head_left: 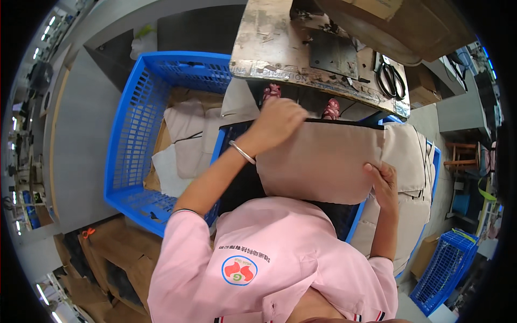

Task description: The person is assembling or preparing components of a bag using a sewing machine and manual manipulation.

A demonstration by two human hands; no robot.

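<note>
Both hands hold a beige fabric panel over the lap, below the worktable.

The left hand [277, 123] is closed over the upper left corner of the beige fabric panel [318, 161]; a metal bangle [242, 152] sits on that wrist. The right hand [383, 185] pinches the panel's right edge, thumb on top. The panel lies flat above a dark bin. A blue crate [129, 134] with pale cut pieces stands to the left; a stack of beige pieces [409, 161] lies to the right. Scissors [391, 79] rest on the worn worktable [269, 43].

Worn workbench [269, 48] with black scissors [391, 79] and dark plate [334, 54].
</note>
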